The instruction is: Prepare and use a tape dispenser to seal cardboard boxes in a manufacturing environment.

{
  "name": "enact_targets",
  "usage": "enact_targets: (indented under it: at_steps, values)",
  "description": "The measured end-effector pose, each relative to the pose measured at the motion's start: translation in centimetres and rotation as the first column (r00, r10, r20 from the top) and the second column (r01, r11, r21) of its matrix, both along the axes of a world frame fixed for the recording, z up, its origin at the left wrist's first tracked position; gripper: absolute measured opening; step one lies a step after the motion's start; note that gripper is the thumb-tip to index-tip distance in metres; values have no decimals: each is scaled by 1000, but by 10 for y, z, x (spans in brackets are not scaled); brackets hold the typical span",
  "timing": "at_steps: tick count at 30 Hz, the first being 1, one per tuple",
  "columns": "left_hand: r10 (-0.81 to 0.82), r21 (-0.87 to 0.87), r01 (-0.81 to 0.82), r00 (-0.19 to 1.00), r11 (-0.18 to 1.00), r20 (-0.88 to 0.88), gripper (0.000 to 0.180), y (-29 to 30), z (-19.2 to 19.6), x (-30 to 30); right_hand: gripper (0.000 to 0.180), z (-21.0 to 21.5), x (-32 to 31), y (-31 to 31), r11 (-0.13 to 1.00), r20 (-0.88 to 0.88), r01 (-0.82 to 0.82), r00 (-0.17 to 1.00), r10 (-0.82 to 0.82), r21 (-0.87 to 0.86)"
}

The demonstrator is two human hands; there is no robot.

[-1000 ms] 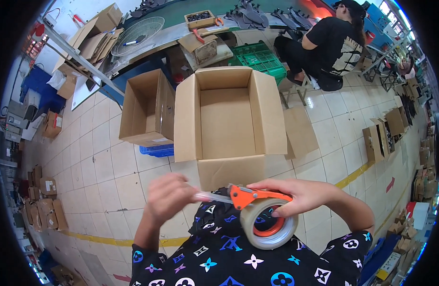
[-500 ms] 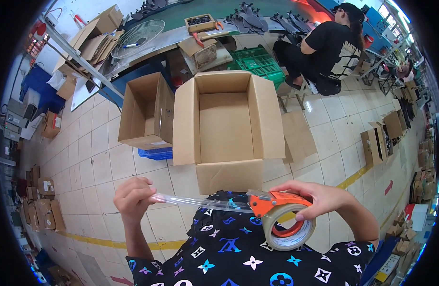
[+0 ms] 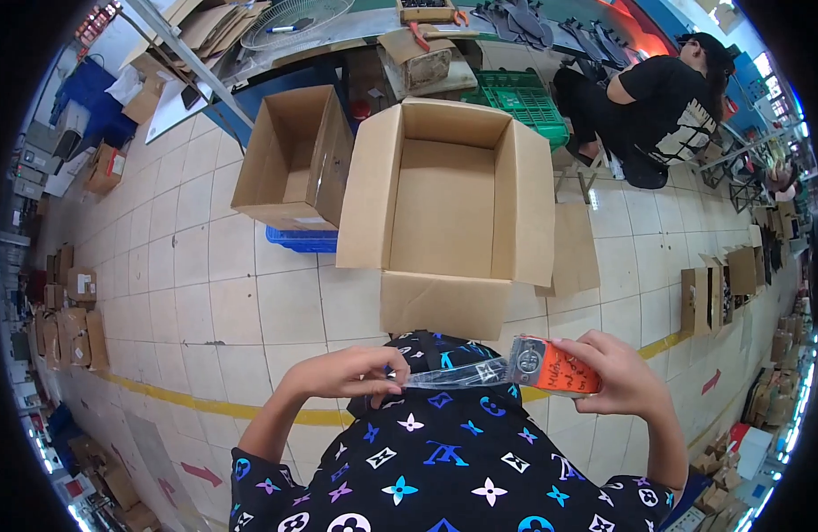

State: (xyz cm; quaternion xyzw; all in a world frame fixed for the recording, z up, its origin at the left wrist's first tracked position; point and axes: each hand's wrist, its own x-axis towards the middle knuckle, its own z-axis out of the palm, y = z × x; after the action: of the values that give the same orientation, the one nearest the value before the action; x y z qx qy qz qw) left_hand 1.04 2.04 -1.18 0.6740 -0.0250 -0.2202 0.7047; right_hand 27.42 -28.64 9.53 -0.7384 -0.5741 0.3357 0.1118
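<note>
Orange tape dispenser (image 3: 566, 369) is gripped by right hand (image 3: 624, 377); clear tape strip (image 3: 458, 377) is pinched by left hand (image 3: 349, 371) (open carton (image 3: 444, 208) beyond).

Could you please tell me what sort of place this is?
Probably a workshop or packing area: an open brown rectangular cardboard box, an orange tape dispenser in the right hand, and a green plastic crate.

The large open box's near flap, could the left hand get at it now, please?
Probably yes: nothing visible stands between the left hand and the near flap, though that hand holds the tape strip.
</note>
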Motion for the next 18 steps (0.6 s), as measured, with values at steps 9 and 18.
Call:
enact_targets:
  at_steps: [9, 18]
  values:
    - [-186, 442, 83, 963, 893, 196, 17, -7, 3, 1, 84, 22, -1, 11, 996, 39, -57, 997, 60, -63]
    - [-190, 512, -119, 838, 850, 511, 41, -6, -24, -4, 86, -16, -9, 8, 994, 113, -45, 992, 56, -100]
